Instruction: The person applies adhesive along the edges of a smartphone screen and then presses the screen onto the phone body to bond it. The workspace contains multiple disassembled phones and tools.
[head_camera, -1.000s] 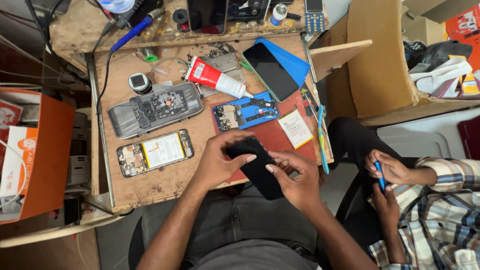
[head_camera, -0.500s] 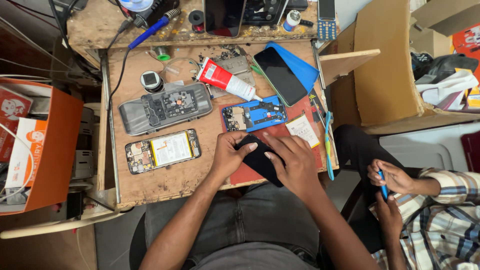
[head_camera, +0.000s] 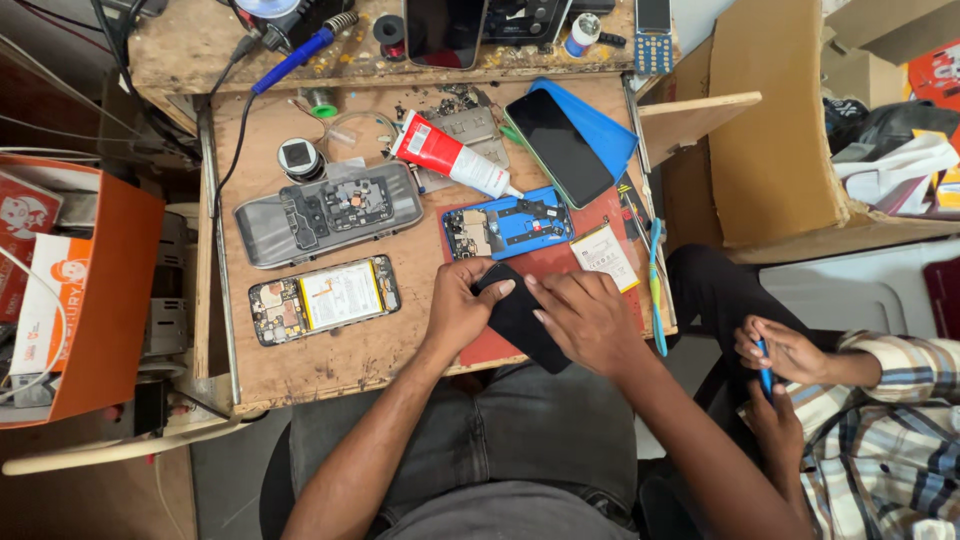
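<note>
- An orange cardboard box (head_camera: 95, 300) stands off the left edge of the worn wooden table (head_camera: 400, 350), as it did a second ago.
- An opened phone with a white-and-yellow battery (head_camera: 325, 297) lies face-up just left of the hands; above it sits a grey back cover with a bared circuit board (head_camera: 328, 212). Neither has moved.
- The left hand (head_camera: 462, 308) has slid a little up the flat black phone panel (head_camera: 520, 318), and its thumb now presses on the panel's top edge.
- The panel rests over the red mat (head_camera: 560, 262) at the table's near edge, tilted as before.
- The right hand (head_camera: 588, 318) lies flat over the panel's right side, fingers pressed together, now covering more of it.
- Far right, another person's hands hold a blue tool (head_camera: 765, 372), unchanged.
</note>
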